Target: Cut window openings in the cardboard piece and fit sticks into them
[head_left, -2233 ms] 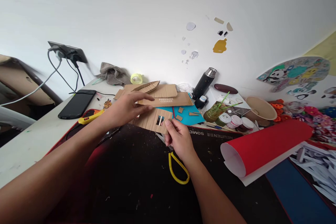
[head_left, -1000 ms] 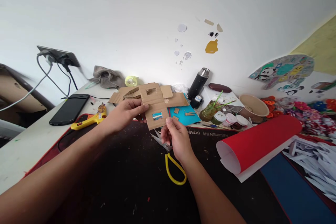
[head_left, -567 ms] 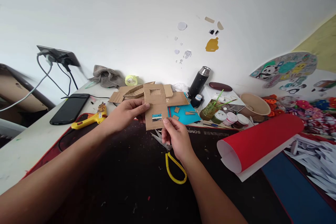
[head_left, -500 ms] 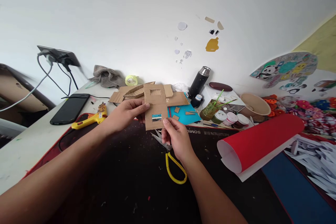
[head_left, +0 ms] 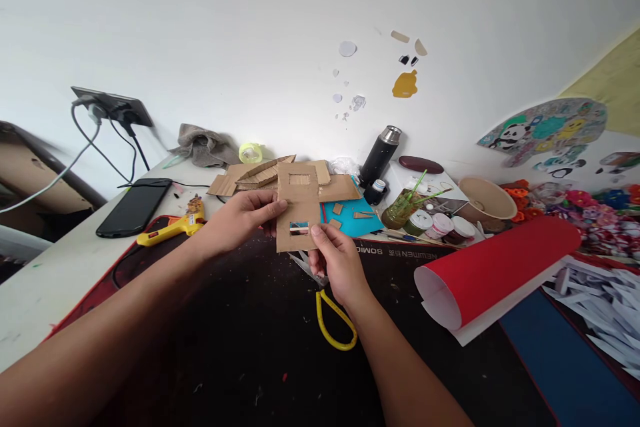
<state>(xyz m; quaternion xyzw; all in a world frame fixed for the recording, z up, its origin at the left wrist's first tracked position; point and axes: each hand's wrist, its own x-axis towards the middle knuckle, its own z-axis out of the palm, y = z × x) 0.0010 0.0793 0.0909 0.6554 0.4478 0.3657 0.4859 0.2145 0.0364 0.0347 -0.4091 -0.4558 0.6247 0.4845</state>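
Note:
A rectangular piece of cardboard (head_left: 299,203) with two cut-out windows is held up between both hands above the dark mat. My left hand (head_left: 255,210) pinches its left edge, thumb on the front face. At the lower right corner my right hand (head_left: 335,253) grips it, thumb in front and fingers behind. Through the lower window, blue and pale patches show. Scissors with yellow handles (head_left: 336,330) lie on the mat under my right hand, which hides part of them. Behind the held piece are more cardboard scraps (head_left: 340,188) and a blue sheet (head_left: 363,223) with small cardboard bits.
A yellow glue gun (head_left: 175,227) and a black phone (head_left: 134,208) lie at the left. Paint jars (head_left: 419,222), a black thermos (head_left: 381,155) and a beige bowl (head_left: 487,200) stand at the back right. A red paper roll (head_left: 505,273) and white paper strips (head_left: 600,320) are at the right.
The held cardboard has shifted very slightly right and down and turned a little in both hands. Everything else looks nearly the same.

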